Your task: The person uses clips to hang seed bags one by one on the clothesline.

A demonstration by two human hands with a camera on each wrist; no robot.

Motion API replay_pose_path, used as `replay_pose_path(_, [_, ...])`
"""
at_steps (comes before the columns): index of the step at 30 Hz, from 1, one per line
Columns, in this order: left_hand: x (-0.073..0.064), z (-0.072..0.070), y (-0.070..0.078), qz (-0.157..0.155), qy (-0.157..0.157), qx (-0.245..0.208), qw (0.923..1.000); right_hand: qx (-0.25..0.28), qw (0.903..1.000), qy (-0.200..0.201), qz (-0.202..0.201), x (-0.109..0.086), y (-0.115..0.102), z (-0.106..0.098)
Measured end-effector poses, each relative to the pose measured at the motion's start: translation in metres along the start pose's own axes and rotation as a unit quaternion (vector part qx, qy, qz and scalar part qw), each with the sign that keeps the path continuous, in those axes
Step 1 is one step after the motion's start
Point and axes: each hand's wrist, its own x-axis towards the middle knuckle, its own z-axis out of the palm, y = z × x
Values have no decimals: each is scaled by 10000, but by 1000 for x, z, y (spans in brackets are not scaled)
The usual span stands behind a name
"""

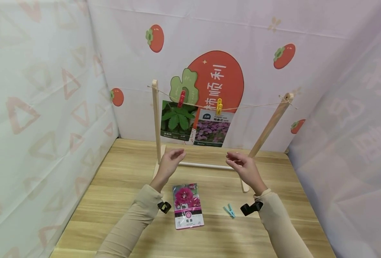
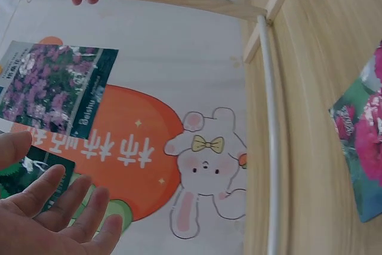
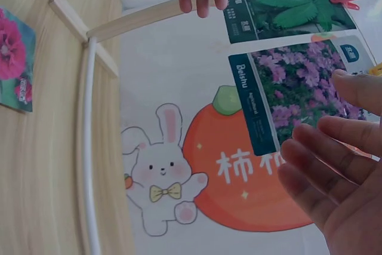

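Note:
Two seed packets hang from a string tied between wooden posts. A red clothespin point(image 1: 181, 99) holds the green-leaf packet point(image 1: 178, 121), and a yellow clothespin point(image 1: 219, 106) holds the purple-flower packet point(image 1: 212, 129). My left hand point(image 1: 171, 163) is in the air near the left post, fingers relaxed and holding nothing. Across from it, my right hand point(image 1: 244, 168) hovers by the right post, likewise with nothing in its fingers. On the table between my forearms lies a pink-flower seed packet point(image 1: 188, 206). A blue clothespin point(image 1: 229, 210) rests to its right, near my right wrist.
The frame has a left post point(image 1: 156, 122), a right post point(image 1: 271, 125) and a white crossbar point(image 1: 206, 165) low between them. Printed cloth walls point(image 1: 129, 46) stand behind and on both sides of the wooden table point(image 1: 113, 200).

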Motion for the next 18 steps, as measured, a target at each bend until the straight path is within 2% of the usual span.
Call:
replay_pose_path(11, [9,-3,-34,-541,77,89,9985,3,9991,-157,388,-13,19,14])
replay_pose_path(18, [10,-3,-50,-582,136,258,9979,93,9979,-245,585,-20,34,21])
